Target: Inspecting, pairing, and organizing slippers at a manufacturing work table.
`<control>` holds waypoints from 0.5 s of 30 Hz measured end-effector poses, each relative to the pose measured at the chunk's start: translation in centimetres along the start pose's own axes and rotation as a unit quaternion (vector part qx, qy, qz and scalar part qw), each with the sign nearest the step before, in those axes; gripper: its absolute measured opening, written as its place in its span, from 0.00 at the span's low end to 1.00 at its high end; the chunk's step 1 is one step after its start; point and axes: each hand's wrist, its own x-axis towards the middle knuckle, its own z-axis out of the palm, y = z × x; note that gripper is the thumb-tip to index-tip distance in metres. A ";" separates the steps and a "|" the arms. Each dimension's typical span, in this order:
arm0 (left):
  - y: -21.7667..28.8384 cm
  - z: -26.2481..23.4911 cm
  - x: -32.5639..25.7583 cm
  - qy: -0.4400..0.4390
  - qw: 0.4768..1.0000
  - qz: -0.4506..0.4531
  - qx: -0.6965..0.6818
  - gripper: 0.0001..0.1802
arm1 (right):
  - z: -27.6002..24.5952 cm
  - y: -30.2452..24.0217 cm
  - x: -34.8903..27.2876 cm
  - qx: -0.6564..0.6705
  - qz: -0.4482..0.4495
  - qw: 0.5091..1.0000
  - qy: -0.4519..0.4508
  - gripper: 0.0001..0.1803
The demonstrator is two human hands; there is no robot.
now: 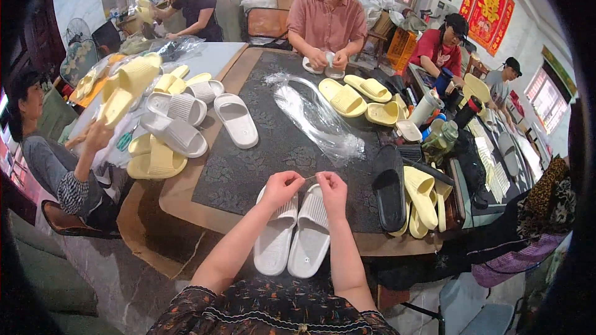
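My left hand (pixel 284 187) and my right hand (pixel 332 191) are raised over the near edge of the table. Each one pinches an end of a thin tan strand (pixel 311 177), stretched in the short gap between them; whether it is a cord or a rubber band I cannot tell. Beneath my hands lie two light grey slide slippers, the left slipper (pixel 272 253) and the right slipper (pixel 308 249), side by side with heels toward me. My hands partly hide their toe ends. Beyond them is a pile of clear plastic bags (pixel 316 118).
Grey slippers (pixel 236 121) and yellow slippers (pixel 158 160) lie to the left. More yellow slippers (pixel 343 97) sit beyond; a black slipper (pixel 388 189) and bottles (pixel 442 136) stand right. Across the table a person (pixel 327 18) handles grey slippers; at left another person (pixel 46 136) holds yellow ones.
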 end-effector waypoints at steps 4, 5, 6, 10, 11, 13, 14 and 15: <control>-0.6 0.2 0.3 -0.005 1.000 0.005 -0.007 0.12 | -0.2 -0.1 -0.2 -0.066 0.006 0.996 -0.055 0.07; -0.6 0.2 0.3 -0.006 1.000 0.003 -0.009 0.12 | -0.2 -0.1 -0.2 -0.093 -0.005 0.991 -0.092 0.07; -0.7 0.2 0.3 -0.005 1.000 0.001 -0.013 0.12 | -0.1 0.0 -0.2 -0.089 -0.009 0.993 -0.078 0.07; -0.5 0.1 0.1 -0.006 1.000 -0.006 -0.008 0.13 | -0.1 0.5 0.1 -0.024 -0.020 1.000 0.001 0.09; -0.4 0.1 0.1 -0.004 1.000 0.002 0.004 0.13 | -0.1 0.6 0.2 0.001 -0.021 1.000 0.008 0.09; -0.2 0.1 0.1 -0.009 1.000 -0.005 0.006 0.13 | -0.1 0.6 0.2 0.001 -0.022 1.000 -0.007 0.09; -0.1 0.0 0.1 -0.010 1.000 -0.003 0.009 0.13 | 0.0 0.6 0.2 -0.024 -0.021 0.999 -0.030 0.09; -0.1 0.0 0.1 -0.010 1.000 -0.003 0.011 0.13 | 0.0 0.6 0.1 -0.049 -0.001 0.998 -0.047 0.09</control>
